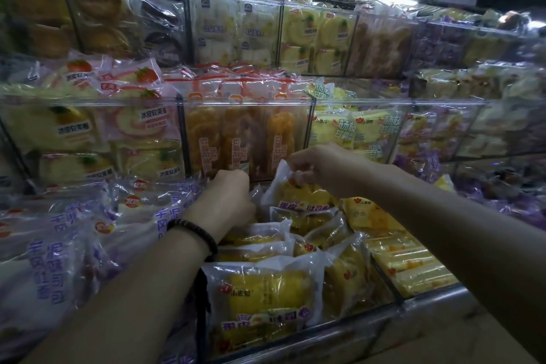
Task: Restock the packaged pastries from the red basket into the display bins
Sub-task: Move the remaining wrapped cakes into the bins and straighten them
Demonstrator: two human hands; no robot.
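A yellow packaged pastry (298,195) stands upright at the back of the lowest display bin (428,300). My right hand (322,168) pinches its top edge. My left hand (227,201), with a dark bead bracelet on the wrist, reaches into the same bin just left of that pack, its fingers curled and hidden behind the packs; what they hold cannot be told. Several more yellow pastry packs (263,295) lie stacked in the bin in front. The red basket is out of view.
Clear acrylic bins rise in tiers above, filled with orange twisted breads (242,139), strawberry roll packs (88,127) and yellow packs (354,130). White and purple packs (59,245) fill the bin to the left. A metal rail (354,331) edges the front.
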